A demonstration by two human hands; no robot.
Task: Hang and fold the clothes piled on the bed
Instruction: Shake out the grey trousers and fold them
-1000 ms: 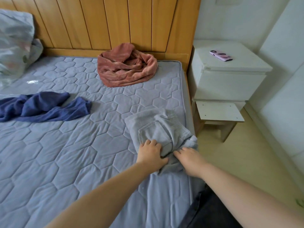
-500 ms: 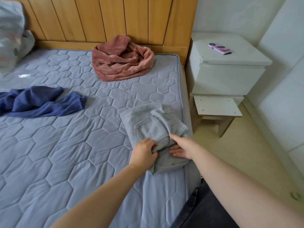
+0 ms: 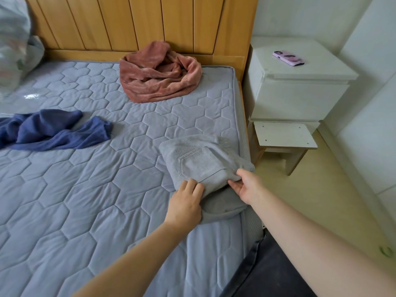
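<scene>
A folded grey garment [image 3: 203, 161] with a pocket seam lies at the right edge of the quilted grey mattress [image 3: 85, 189]. My left hand [image 3: 186, 202] rests flat on its near left part, fingers together. My right hand [image 3: 246, 187] pinches the garment's near right corner between thumb and fingers. A crumpled pink garment [image 3: 158, 73] lies by the wooden headboard [image 3: 150, 22]. A dark blue garment [image 3: 53, 129] is spread loosely at the left of the mattress.
A white nightstand [image 3: 300, 88] stands right of the bed with a pink phone [image 3: 288, 58] on top and a small white stool [image 3: 282, 138] in front. Bundled bedding [image 3: 15, 43] sits at the far left. Pale floor [image 3: 321, 200] runs along the bed's right side.
My right hand has slid from on top of the garment's near edge to its right corner and taken hold there. My left hand stays pressed on the garment's near left part.
</scene>
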